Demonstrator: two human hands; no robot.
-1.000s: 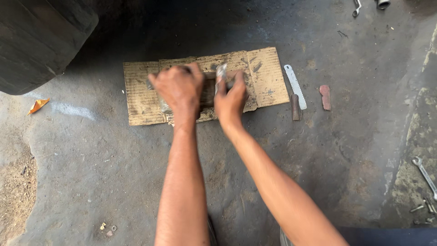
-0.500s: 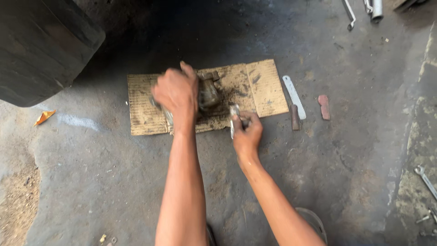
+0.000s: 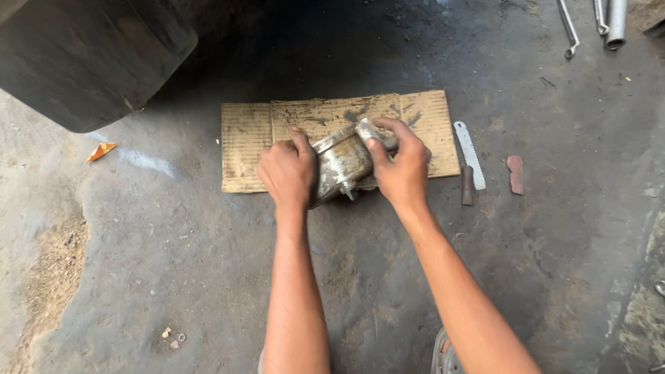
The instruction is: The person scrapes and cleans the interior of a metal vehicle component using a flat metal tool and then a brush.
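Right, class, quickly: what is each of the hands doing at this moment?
Left hand: closed on the side of the greasy metal housing.
Right hand: closed on the housing's upper end.

Two bare forearms, no sleeves, left hand [image 3: 289, 173] and right hand [image 3: 403, 170] ungloved, ringless.

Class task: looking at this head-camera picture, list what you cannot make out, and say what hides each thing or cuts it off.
- Metal part: its sides, hidden by the left hand and right hand.
- Cardboard: its middle, covered by part and hands.
- Tyre: cut off by the top-left edge.
- Tools: cut off by the top edge.
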